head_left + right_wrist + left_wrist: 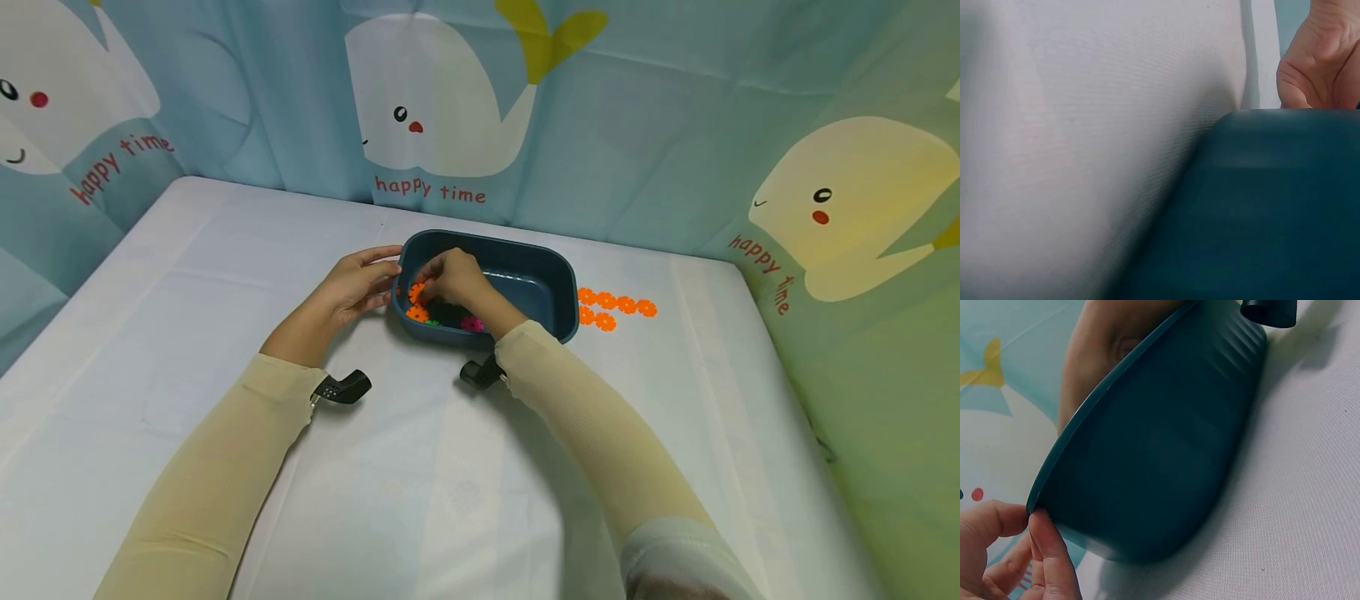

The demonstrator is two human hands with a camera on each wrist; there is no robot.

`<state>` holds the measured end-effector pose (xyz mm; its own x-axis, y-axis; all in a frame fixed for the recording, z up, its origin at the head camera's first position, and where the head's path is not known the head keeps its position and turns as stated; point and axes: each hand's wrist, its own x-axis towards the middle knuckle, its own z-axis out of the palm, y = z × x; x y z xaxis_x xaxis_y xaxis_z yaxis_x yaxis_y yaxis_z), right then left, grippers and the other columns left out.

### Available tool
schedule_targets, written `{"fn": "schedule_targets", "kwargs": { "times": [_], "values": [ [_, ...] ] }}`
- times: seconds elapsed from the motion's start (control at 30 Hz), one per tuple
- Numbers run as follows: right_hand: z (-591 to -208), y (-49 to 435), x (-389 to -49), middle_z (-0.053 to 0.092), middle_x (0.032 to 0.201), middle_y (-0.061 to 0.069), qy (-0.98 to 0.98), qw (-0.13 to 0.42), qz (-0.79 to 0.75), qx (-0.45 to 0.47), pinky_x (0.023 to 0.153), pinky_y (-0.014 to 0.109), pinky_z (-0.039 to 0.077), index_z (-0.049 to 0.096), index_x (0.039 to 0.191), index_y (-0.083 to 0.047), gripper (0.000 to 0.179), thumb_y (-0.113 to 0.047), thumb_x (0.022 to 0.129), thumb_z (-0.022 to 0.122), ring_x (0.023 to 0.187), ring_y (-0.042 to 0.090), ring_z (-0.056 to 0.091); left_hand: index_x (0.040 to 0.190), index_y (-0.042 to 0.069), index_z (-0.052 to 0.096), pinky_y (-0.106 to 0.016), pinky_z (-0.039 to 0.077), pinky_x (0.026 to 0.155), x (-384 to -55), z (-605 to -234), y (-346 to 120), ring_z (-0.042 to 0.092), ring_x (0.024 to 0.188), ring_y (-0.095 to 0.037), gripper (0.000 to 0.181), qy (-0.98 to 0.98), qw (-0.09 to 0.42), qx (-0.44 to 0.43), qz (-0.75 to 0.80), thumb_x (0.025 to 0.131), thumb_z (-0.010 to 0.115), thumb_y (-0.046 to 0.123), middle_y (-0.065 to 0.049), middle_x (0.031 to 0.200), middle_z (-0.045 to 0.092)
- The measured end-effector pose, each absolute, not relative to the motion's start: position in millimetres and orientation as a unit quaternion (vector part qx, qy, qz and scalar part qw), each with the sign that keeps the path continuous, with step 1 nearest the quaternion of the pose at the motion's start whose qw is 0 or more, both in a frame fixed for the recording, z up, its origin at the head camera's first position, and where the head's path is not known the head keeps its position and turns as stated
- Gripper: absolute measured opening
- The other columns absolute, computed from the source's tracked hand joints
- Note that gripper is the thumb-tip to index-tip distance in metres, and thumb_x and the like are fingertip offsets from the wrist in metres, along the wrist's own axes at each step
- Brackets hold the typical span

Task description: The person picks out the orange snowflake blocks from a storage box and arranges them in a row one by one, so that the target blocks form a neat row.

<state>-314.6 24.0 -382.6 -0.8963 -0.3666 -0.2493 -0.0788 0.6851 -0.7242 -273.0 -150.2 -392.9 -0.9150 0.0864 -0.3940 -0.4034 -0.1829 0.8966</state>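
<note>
A dark blue plastic basin (530,292) stands on the table with flower-shaped plastic pieces inside. Its left end is held by my left hand (358,287); in the left wrist view, the thumb and fingers (1052,550) pinch the rim. Inside the basin's left part, my right hand (453,279) reaches down with bent fingers, right beside an orange flower piece (417,292). Whether the fingertips grip that piece is hidden. Another orange piece (417,314) and a magenta piece (472,323) lie near the front wall. Outer basin wall (1260,212) fills much of the right wrist view.
Right of the basin, several orange flower pieces (626,305) lie flat in two rows on the white tablecloth (390,483). A blue curtain (645,150) with printed whales hangs behind the table. A black wrist device (343,387) sticks out from the left sleeve.
</note>
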Motion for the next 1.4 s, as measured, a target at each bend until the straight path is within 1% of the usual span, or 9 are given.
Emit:
{"fn": "schedule_targets", "kwargs": {
  "times": [0.13,0.33,0.6,0.87,1.03,1.4],
  "values": [
    [-384.6,27.4,-314.2,0.072,0.101,0.012,0.899,0.188,-0.373,-0.133,0.072,0.026,0.057,0.074,0.101,-0.002,0.017,-0.003,0.084,0.076,0.079,0.019,0.067,0.145,0.018,0.05,-0.017,0.053,0.063,-273.6,-392.9,-150.2,0.06,0.096,-0.011,0.049,0.617,0.161,-0.128,0.759,0.097,0.06,0.013,-0.001,0.115,0.056],
    [-384.8,32.9,-313.5,0.072,0.101,0.013,0.896,0.179,-0.385,-0.134,0.071,0.027,0.057,0.075,0.101,-0.002,0.017,-0.006,0.084,0.077,0.078,0.02,0.069,0.145,0.018,0.05,-0.017,0.052,0.061,-274.0,-393.1,-150.2,0.06,0.093,-0.011,0.049,0.62,0.161,-0.131,0.756,0.097,0.06,0.013,-0.001,0.115,0.055],
    [-382.5,39.6,-311.9,0.072,0.102,0.015,0.888,0.177,-0.404,-0.131,0.073,0.03,0.059,0.074,0.103,-0.001,0.016,-0.005,0.088,0.071,0.08,0.022,0.069,0.145,0.017,0.05,-0.016,0.053,0.06,-273.0,-393.1,-149.9,0.061,0.09,-0.01,0.049,0.618,0.158,-0.131,0.759,0.097,0.059,0.012,-0.002,0.112,0.055],
    [-381.4,44.0,-310.4,0.072,0.106,0.016,0.874,0.193,-0.431,-0.116,0.077,0.031,0.058,0.073,0.106,0.0,0.018,-0.005,0.089,0.07,0.084,0.024,0.069,0.146,0.017,0.049,-0.017,0.053,0.061,-273.9,-393.8,-149.8,0.06,0.089,-0.009,0.05,0.621,0.159,-0.129,0.757,0.097,0.06,0.013,-0.001,0.113,0.054],
    [-382.9,48.8,-310.8,0.072,0.103,0.017,0.861,0.198,-0.457,-0.105,0.076,0.03,0.059,0.073,0.106,0.001,0.018,-0.002,0.089,0.069,0.081,0.021,0.069,0.146,0.017,0.049,-0.017,0.053,0.061,-273.7,-393.4,-150.1,0.06,0.09,-0.01,0.05,0.621,0.16,-0.129,0.757,0.097,0.06,0.013,-0.001,0.115,0.053],
    [-382.4,59.5,-311.1,0.073,0.1,0.016,0.847,0.208,-0.484,-0.067,0.074,0.028,0.058,0.074,0.106,0.0,0.022,-0.001,0.085,0.072,0.075,0.013,0.068,0.146,0.016,0.049,-0.016,0.052,0.059,-273.0,-393.9,-150.0,0.06,0.083,-0.008,0.05,0.621,0.157,-0.128,0.757,0.097,0.059,0.012,-0.001,0.113,0.053]
  ]
}}
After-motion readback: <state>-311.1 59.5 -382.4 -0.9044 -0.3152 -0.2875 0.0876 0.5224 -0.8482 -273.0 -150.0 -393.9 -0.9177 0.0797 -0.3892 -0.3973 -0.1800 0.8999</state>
